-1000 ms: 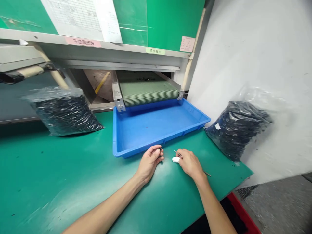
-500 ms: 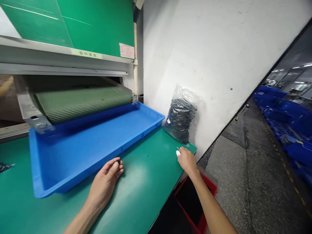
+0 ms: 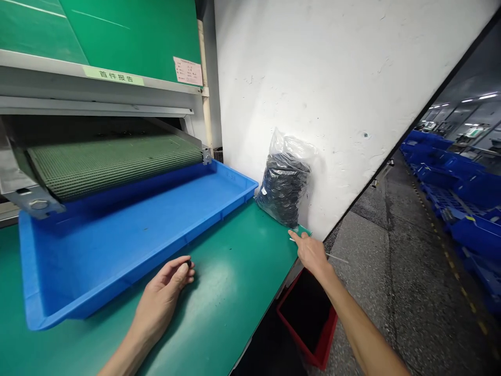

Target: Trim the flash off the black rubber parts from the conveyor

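Observation:
My left hand (image 3: 166,284) hovers over the green bench top near the front edge of the blue tray (image 3: 129,230). Its thumb and fingers pinch a small black part (image 3: 188,263), mostly hidden by the fingers. My right hand (image 3: 312,253) is at the bench's right corner, just below a clear bag of black pieces (image 3: 284,188). A thin pale stick (image 3: 337,258) runs through its grip, sticking out behind the hand, with a white tip near the fingers. The index finger points forward. What kind of tool this is I cannot make out.
A green conveyor belt (image 3: 117,162) ends above the tray, with small dark pieces on it. Below the bench's right edge stands a red bin (image 3: 326,334). A white wall panel (image 3: 313,78) rises behind the bag. Blue crates (image 3: 469,188) line the floor at right.
My view has turned slightly, shifting the scene left. My right hand has moved a little right, away from the bag, and the stick now shows behind it. The left hand keeps its pinch.

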Available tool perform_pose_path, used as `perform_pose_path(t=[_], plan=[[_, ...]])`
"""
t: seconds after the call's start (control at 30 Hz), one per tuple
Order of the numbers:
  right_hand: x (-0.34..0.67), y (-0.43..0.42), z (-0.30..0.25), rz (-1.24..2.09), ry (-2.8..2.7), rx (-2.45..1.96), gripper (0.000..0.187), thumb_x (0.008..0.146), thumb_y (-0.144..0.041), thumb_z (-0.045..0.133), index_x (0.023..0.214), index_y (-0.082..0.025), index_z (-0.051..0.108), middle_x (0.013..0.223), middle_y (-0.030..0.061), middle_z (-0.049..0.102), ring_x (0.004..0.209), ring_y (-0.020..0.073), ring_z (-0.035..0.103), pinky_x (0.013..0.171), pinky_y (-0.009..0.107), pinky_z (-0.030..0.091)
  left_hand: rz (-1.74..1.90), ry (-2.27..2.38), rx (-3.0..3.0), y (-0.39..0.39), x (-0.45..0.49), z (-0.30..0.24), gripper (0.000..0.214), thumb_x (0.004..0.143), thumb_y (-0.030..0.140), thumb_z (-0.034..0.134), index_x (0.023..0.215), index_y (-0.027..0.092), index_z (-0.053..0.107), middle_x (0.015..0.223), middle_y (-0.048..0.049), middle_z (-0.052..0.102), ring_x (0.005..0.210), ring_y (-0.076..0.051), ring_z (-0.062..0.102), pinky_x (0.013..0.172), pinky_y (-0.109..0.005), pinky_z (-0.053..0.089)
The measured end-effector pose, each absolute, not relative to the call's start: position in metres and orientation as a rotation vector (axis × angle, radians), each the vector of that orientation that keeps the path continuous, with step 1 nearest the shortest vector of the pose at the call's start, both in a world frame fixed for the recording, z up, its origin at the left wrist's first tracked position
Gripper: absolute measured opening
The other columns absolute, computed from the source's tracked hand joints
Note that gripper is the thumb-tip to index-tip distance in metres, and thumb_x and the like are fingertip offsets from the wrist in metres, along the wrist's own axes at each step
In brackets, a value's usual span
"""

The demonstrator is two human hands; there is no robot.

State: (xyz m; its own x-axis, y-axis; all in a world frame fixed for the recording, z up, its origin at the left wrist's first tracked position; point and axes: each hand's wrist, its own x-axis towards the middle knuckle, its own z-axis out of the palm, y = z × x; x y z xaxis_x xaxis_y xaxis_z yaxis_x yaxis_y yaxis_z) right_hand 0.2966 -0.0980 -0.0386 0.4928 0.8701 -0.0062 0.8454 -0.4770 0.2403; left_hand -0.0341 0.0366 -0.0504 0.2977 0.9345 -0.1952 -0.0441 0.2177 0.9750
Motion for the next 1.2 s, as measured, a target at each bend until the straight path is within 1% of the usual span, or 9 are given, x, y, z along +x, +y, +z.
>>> perform_pose_path(t=[0.13, 0.33, 0.47, 0.53, 0.7, 0.9, 1.03, 1.13, 1.2], plan=[[0.300, -0.099, -0.035, 0.174, 1.485, 2.417, 0.066, 0.086, -0.003, 0.035, 0.145, -0.031, 0.034, 0.102, 0.0100, 0.064, 0.069, 0.0181, 0.067, 0.055, 0.026, 0.045, 0.851, 1.035, 1.191, 0.037, -0.035, -0.051, 0.055, 0.065, 0.053, 0.075, 0.107, 0.020, 0.064, 0.092, -0.0036, 0.068, 0.081, -0.015, 0.063, 0.074, -0.023, 0.055], [0.300, -0.126, -0.043, 0.221, 1.415, 2.418, 0.058, 0.089, -0.004, 0.029, 0.145, -0.018, 0.032, 0.094, 0.0116, 0.066, 0.073, 0.0220, 0.069, 0.054, 0.028, 0.046, 0.846, 1.048, 1.226, 0.035, -0.036, -0.051, 0.054, 0.065, 0.055, 0.074, 0.106, 0.021, 0.064, 0.093, -0.0037, 0.069, 0.080, -0.016, 0.064, 0.074, -0.024, 0.054], [0.309, -0.161, -0.049, 0.270, 1.343, 2.470, 0.045, 0.090, -0.006, 0.031, 0.130, -0.018, 0.050, 0.095, 0.0092, 0.064, 0.075, 0.0200, 0.069, 0.053, 0.026, 0.044, 0.843, 1.056, 1.262, 0.035, -0.035, -0.051, 0.055, 0.067, 0.057, 0.071, 0.107, 0.021, 0.063, 0.093, -0.0039, 0.069, 0.081, -0.017, 0.064, 0.076, -0.026, 0.054], [0.313, -0.173, -0.051, 0.302, 1.296, 2.516, 0.042, 0.091, -0.007, 0.031, 0.127, -0.015, 0.052, 0.098, 0.0096, 0.063, 0.074, 0.0182, 0.068, 0.053, 0.025, 0.042, 0.824, 1.066, 1.299, 0.034, -0.034, -0.051, 0.055, 0.068, 0.059, 0.069, 0.108, 0.021, 0.063, 0.094, -0.0043, 0.069, 0.082, -0.018, 0.064, 0.077, -0.028, 0.054], [0.302, -0.155, -0.052, 0.246, 1.435, 2.487, 0.066, 0.088, -0.003, 0.032, 0.149, -0.022, 0.019, 0.094, 0.0064, 0.063, 0.069, 0.0163, 0.066, 0.051, 0.025, 0.040, 0.783, 1.088, 1.357, 0.035, -0.033, -0.052, 0.055, 0.069, 0.060, 0.067, 0.109, 0.022, 0.062, 0.095, -0.0036, 0.069, 0.084, -0.018, 0.064, 0.079, -0.027, 0.053], [0.299, -0.127, -0.053, 0.151, 1.436, 2.429, 0.069, 0.087, -0.002, 0.034, 0.150, -0.024, 0.016, 0.090, 0.0079, 0.066, 0.071, 0.0195, 0.068, 0.053, 0.026, 0.044, 0.790, 1.106, 1.323, 0.037, -0.040, -0.057, 0.056, 0.069, 0.060, 0.068, 0.110, 0.024, 0.061, 0.098, -0.0033, 0.068, 0.086, -0.018, 0.063, 0.079, -0.026, 0.053], [0.317, -0.163, -0.070, 0.188, 1.339, 2.580, 0.061, 0.086, 0.000, 0.034, 0.144, -0.019, 0.033, 0.096, 0.0087, 0.068, 0.075, 0.0198, 0.068, 0.057, 0.027, 0.045, 0.794, 1.088, 1.313, 0.036, -0.040, -0.057, 0.056, 0.069, 0.060, 0.067, 0.111, 0.022, 0.060, 0.099, -0.0046, 0.068, 0.087, -0.019, 0.064, 0.080, -0.030, 0.053], [0.326, -0.193, -0.078, 0.203, 1.209, 2.699, 0.044, 0.088, -0.003, 0.032, 0.128, -0.010, 0.050, 0.100, 0.0128, 0.068, 0.079, 0.0209, 0.068, 0.061, 0.029, 0.047, 0.803, 1.082, 1.350, 0.034, -0.035, -0.054, 0.054, 0.072, 0.058, 0.066, 0.111, 0.020, 0.061, 0.097, -0.0057, 0.067, 0.085, -0.020, 0.063, 0.080, -0.032, 0.052], [0.320, -0.198, -0.075, 0.240, 1.244, 2.764, 0.037, 0.089, -0.007, 0.035, 0.118, -0.012, 0.056, 0.101, 0.0125, 0.066, 0.082, 0.0220, 0.067, 0.065, 0.030, 0.048, 0.819, 1.068, 1.370, 0.032, -0.031, -0.051, 0.051, 0.074, 0.056, 0.065, 0.109, 0.019, 0.061, 0.095, -0.0056, 0.067, 0.082, -0.019, 0.063, 0.079, -0.031, 0.052]])
